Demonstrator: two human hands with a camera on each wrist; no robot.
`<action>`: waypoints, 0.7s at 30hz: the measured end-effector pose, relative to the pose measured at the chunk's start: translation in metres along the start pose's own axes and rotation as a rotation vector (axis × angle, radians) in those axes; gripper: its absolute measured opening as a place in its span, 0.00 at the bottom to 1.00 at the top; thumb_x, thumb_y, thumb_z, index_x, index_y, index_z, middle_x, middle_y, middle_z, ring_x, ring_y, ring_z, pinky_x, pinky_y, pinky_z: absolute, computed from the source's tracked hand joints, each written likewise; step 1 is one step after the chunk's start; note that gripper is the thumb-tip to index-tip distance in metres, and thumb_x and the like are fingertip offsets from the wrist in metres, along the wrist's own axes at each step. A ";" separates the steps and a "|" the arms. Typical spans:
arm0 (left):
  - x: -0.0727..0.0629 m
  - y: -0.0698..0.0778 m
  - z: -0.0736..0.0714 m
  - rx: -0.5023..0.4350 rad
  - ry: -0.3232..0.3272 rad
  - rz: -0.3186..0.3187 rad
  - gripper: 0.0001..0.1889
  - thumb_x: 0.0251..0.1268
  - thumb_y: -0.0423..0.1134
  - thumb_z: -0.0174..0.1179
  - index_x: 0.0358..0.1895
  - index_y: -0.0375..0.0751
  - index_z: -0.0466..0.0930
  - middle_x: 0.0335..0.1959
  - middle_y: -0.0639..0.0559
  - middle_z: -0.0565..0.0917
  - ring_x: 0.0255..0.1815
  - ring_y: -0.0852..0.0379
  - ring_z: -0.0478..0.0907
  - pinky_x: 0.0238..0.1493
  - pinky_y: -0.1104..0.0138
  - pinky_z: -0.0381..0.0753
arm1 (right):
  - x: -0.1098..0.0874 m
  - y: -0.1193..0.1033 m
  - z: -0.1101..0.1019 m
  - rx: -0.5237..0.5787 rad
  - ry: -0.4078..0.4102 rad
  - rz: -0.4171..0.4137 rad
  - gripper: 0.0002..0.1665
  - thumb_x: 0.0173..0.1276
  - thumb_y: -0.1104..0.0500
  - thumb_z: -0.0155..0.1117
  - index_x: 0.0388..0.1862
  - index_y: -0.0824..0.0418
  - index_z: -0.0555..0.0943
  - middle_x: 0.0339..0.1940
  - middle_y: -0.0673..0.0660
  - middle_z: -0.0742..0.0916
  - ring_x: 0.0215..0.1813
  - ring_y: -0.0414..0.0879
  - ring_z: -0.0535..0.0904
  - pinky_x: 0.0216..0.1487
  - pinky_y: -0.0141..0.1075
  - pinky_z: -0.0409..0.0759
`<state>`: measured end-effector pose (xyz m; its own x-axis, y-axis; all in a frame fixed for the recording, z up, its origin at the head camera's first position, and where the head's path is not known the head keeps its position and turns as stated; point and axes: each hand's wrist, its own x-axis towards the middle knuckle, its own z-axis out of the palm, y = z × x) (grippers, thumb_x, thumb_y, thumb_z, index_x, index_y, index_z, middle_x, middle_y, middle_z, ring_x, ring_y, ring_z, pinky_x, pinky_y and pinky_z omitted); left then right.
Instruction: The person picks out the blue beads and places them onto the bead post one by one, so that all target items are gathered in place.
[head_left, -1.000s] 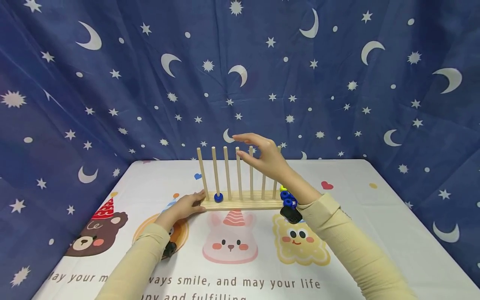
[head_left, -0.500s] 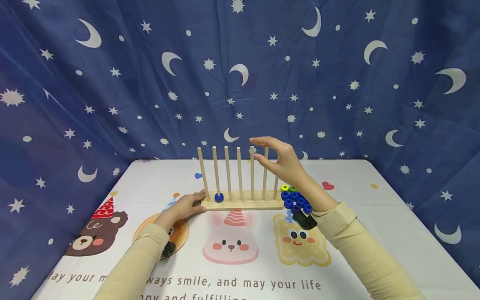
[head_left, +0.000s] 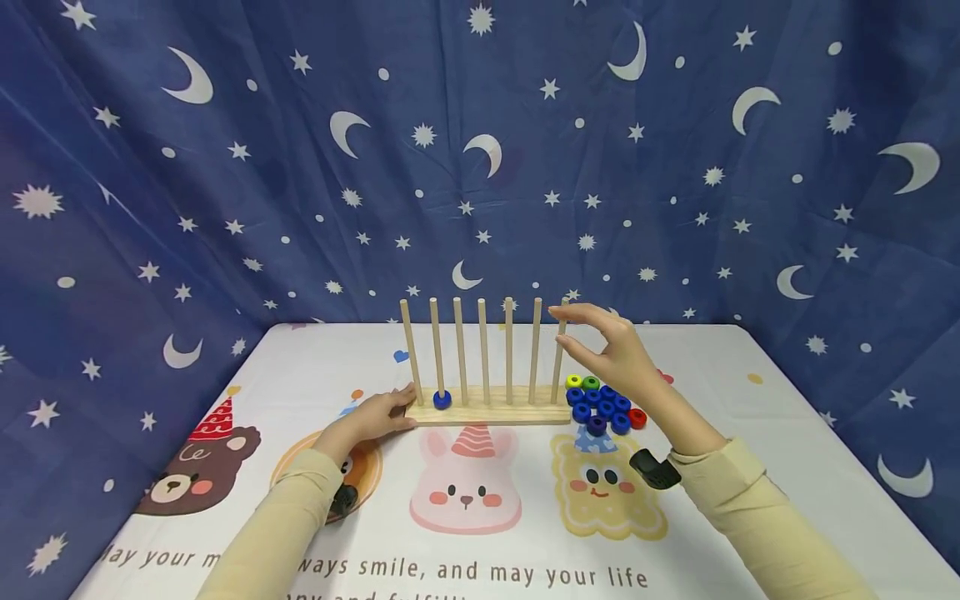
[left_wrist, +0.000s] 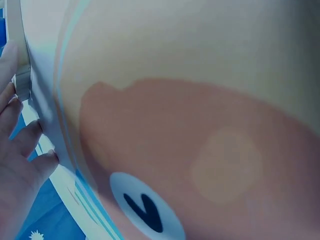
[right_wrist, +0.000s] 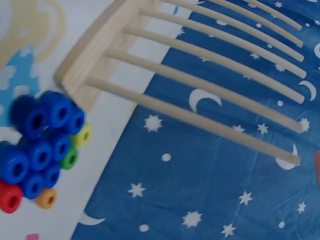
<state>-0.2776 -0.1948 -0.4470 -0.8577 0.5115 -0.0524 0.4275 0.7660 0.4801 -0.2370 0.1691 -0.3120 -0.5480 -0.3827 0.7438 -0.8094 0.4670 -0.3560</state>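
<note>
A wooden peg rack (head_left: 495,412) stands mid-table, with several upright pegs on a flat base. One blue bead (head_left: 442,400) sits at the foot of its second peg from the left. My left hand (head_left: 375,414) grips the rack's left end, thumb at the front and fingers toward the back. In the left wrist view, fingers (left_wrist: 25,137) show beside the base end. My right hand (head_left: 611,346) is raised at the rack's right end, thumb and forefinger apart around the height of the last peg's top, holding nothing. Loose beads lie below it, mostly blue beads (head_left: 606,408).
At the pile's edges lie a yellow bead (head_left: 573,381), a green bead (head_left: 591,382) and a red bead (head_left: 637,418); an orange bead (right_wrist: 46,198) shows in the right wrist view. A printed white cloth (head_left: 345,533) covers the table, with a starry blue curtain (head_left: 420,167) behind.
My right hand has moved right from above the middle pegs to the last peg, uncovering the bead pile. The left hand stays at the rack's left end.
</note>
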 end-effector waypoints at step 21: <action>0.000 0.001 0.004 -0.015 -0.003 -0.004 0.31 0.65 0.42 0.58 0.67 0.29 0.63 0.71 0.34 0.58 0.69 0.29 0.56 0.70 0.44 0.57 | -0.066 0.044 -0.019 -0.105 -0.175 0.098 0.18 0.53 0.71 0.69 0.45 0.66 0.82 0.44 0.60 0.88 0.45 0.52 0.84 0.48 0.39 0.83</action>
<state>-0.2757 -0.1926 -0.4495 -0.8585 0.5096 -0.0569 0.4197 0.7621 0.4930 -0.2330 0.2297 -0.3662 -0.6589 -0.4591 0.5958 -0.7287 0.5861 -0.3542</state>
